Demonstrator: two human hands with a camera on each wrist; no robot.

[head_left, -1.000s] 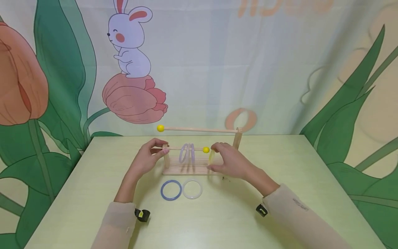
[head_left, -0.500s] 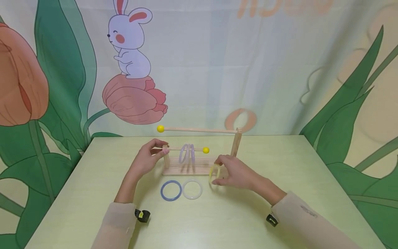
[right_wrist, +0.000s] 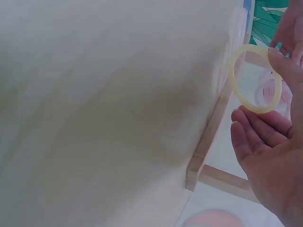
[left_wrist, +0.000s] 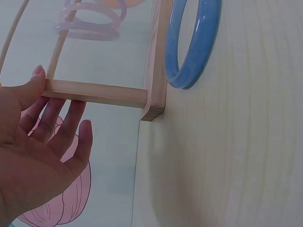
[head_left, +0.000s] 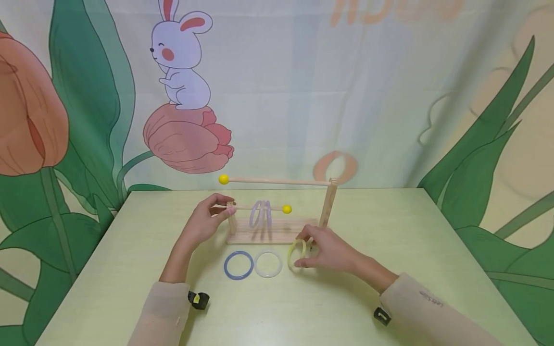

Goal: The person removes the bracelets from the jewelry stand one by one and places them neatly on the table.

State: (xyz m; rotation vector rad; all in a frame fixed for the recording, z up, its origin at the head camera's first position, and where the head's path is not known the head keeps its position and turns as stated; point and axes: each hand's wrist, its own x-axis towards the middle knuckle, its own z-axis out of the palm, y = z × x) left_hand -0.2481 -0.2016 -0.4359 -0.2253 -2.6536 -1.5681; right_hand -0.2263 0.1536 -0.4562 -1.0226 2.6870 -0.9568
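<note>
My left hand (head_left: 205,221) holds the top of the short left post (left_wrist: 102,92) of a wooden bangle stand (head_left: 281,238), thumb on one side and fingers on the other. Between the thumb and fingertips of my right hand (head_left: 332,247) is a pale yellow bangle (right_wrist: 232,78), upright just in front of the base's right end. A few light purple bangles (head_left: 269,218) hang on the stand's lower rod, which ends in a yellow ball (head_left: 287,209). On the table in front of the base lie a blue bangle (head_left: 225,265) and a whitish bangle (head_left: 280,264), side by side.
The stand's tall right post (head_left: 329,204) carries a bare upper rod (head_left: 277,181) pointing left, tipped with another yellow ball (head_left: 223,179). Behind the pale table (head_left: 130,240) hangs a printed curtain (head_left: 277,96) with a rabbit and tulips.
My right hand has brought the yellow bangle away from the lower rod's ball end, down and toward me, to the front of the base. My left hand stays on the post.
</note>
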